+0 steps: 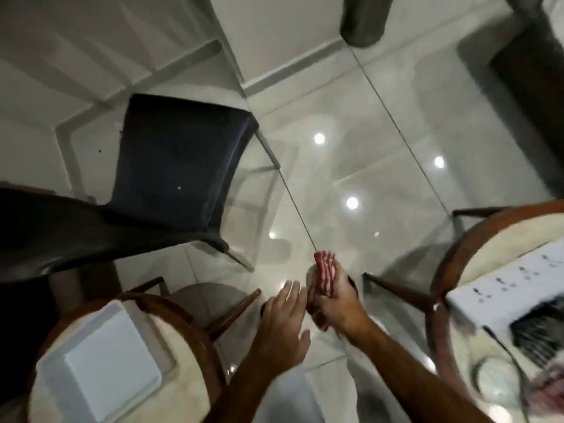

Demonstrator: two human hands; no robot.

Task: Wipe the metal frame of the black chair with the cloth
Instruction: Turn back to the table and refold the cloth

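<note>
Chair (171,166) frame stood untouched; right hand (335,303) clenched the cloth (326,274), left hand (282,328) released beside it, apparently folding.

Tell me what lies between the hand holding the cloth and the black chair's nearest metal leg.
Head view: only bare glossy floor tile between the right hand, gripping the red striped cloth, and the black chair's near metal leg.

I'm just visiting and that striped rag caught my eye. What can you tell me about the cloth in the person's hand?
The cloth is red with pale stripes, soft fabric folded or bunched into a small wad. The right hand grips it, with the striped end sticking out past the fingers. It is held in the air above the glossy floor, right of the black chair and not touching its frame. The left hand is open close beside it; whether it touches the cloth is unclear.
</note>
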